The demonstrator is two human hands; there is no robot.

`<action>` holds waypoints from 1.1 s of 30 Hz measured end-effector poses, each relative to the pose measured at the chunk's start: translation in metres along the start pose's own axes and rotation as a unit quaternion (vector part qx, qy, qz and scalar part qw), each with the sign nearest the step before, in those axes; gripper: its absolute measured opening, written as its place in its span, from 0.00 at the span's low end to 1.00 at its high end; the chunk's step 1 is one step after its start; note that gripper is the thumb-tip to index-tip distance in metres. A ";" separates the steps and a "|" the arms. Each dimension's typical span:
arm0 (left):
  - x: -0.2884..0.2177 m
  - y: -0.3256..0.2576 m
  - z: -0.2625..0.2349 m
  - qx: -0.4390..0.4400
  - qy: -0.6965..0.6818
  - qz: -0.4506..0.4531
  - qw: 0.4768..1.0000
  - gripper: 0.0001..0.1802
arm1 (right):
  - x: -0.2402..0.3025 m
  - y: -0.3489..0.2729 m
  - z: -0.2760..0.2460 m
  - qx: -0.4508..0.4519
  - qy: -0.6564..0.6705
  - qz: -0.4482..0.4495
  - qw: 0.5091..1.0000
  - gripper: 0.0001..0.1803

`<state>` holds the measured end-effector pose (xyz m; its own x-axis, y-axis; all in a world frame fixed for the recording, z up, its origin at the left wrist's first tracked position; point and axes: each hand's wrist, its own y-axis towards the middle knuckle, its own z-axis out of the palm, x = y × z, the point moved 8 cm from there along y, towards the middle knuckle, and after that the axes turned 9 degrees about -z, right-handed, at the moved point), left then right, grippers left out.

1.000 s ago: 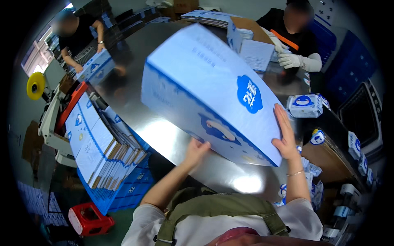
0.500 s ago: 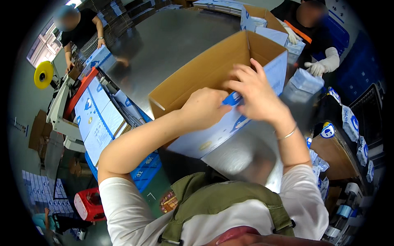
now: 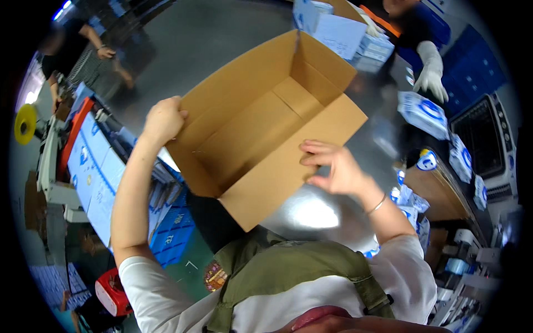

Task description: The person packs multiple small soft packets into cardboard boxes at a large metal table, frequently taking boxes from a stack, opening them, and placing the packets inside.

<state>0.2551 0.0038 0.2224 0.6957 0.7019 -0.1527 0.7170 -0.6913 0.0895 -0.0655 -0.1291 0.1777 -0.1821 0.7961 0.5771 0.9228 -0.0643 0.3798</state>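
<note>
A large open cardboard box (image 3: 250, 122), brown inside, stands tilted across the table in front of me. Only its bare inner walls and bottom show. The near flap (image 3: 283, 177) is spread outward toward me. At the box's left end my left hand (image 3: 164, 119) is closed over the top edge, thumb to the inside. My right hand (image 3: 336, 166) is at the outer edge of the near flap, touching it with fingers and thumb apart.
The metal table (image 3: 222, 41) extends beyond the box. Left stand flat printed cartons (image 3: 97, 172) and a blue crate (image 3: 172, 230). White-blue packets (image 3: 423, 115) line the right side by a monitor (image 3: 480, 139). A co-worker's gloved hand (image 3: 430, 77) is far right; another person works far left.
My left hand has moved from the near wall to the box's left end. The near flap now lies outward, and the box's inside shows. My right hand has moved lower, toward me.
</note>
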 end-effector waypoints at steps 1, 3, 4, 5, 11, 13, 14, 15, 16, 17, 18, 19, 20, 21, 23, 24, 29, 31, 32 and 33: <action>-0.004 0.002 0.000 0.012 -0.020 -0.002 1.000 0.12 | -0.019 0.001 -0.003 0.086 0.078 0.068 0.991 0.25; -0.001 0.003 0.004 0.020 -0.026 0.000 0.999 0.11 | -0.030 0.032 -0.021 0.053 -0.043 0.081 0.994 0.30; 0.000 0.006 0.004 0.011 -0.022 0.004 1.000 0.11 | -0.043 0.041 -0.015 0.068 -0.099 0.054 0.991 0.30; 0.003 0.006 0.003 0.011 -0.024 -0.004 1.000 0.11 | -0.056 0.049 -0.002 0.088 -0.145 0.016 0.985 0.31; 0.030 0.022 0.005 0.008 -0.034 -0.083 0.996 0.14 | -0.095 0.061 0.029 -0.070 -0.221 -0.007 0.973 0.31; 0.038 0.027 0.008 0.006 -0.043 -0.096 0.994 0.16 | -0.091 0.050 0.030 -0.135 -0.192 -0.020 0.972 0.33; 0.043 0.027 0.010 0.009 -0.039 -0.108 0.993 0.16 | -0.089 0.044 0.034 -0.155 -0.173 -0.018 0.972 0.35; 0.047 0.027 0.010 0.010 -0.035 -0.121 0.992 0.17 | -0.086 0.037 0.037 -0.176 -0.153 -0.019 0.972 0.38; 0.049 0.027 0.008 0.003 -0.023 -0.124 0.992 0.17 | -0.083 0.030 0.040 -0.197 -0.133 -0.021 0.971 0.40; 0.047 0.028 0.008 -0.003 -0.016 -0.123 0.992 0.18 | -0.087 0.016 0.044 -0.186 -0.117 -0.007 0.975 0.45; 0.047 0.028 0.007 -0.009 -0.009 -0.128 0.992 0.18 | -0.093 0.000 0.052 -0.174 -0.109 0.045 0.978 0.45; 0.044 0.028 0.008 -0.002 -0.004 -0.134 0.991 0.18 | -0.100 -0.018 0.058 -0.160 -0.101 0.098 0.977 0.45; 0.044 0.029 0.010 -0.005 -0.005 -0.130 0.992 0.18 | -0.104 -0.033 0.060 -0.144 -0.089 0.153 0.974 0.45; 0.047 0.031 0.011 -0.009 -0.007 -0.126 0.992 0.19 | -0.107 -0.041 0.059 -0.120 -0.081 0.177 0.974 0.46; 0.048 0.033 0.013 -0.010 -0.017 -0.118 0.993 0.19 | -0.113 -0.043 0.053 -0.147 -0.060 0.161 0.974 0.45; 0.046 0.033 0.013 -0.007 -0.027 -0.114 0.993 0.18 | -0.115 -0.045 0.050 -0.163 -0.049 0.155 0.973 0.44; 0.050 0.034 0.015 -0.012 -0.031 -0.105 0.994 0.18 | -0.111 -0.049 -0.025 -0.227 -0.224 0.114 0.941 0.38; 0.061 0.035 0.017 -0.009 -0.049 -0.111 0.993 0.18 | -0.121 -0.066 -0.083 -0.269 -0.276 0.141 0.912 0.38; 0.064 0.036 0.019 -0.009 -0.061 -0.115 0.991 0.18 | -0.128 -0.074 -0.108 -0.289 -0.287 0.153 0.901 0.38; 0.057 0.036 0.019 -0.008 -0.060 -0.111 0.992 0.18 | -0.131 -0.081 -0.135 -0.268 -0.343 0.151 0.888 0.40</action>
<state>0.3199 0.0153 0.1979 0.5111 0.8104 -0.2864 0.8534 -0.5182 0.0565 -0.1617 -0.3099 0.1689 0.4661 0.8607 0.2047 0.5673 -0.4683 0.6773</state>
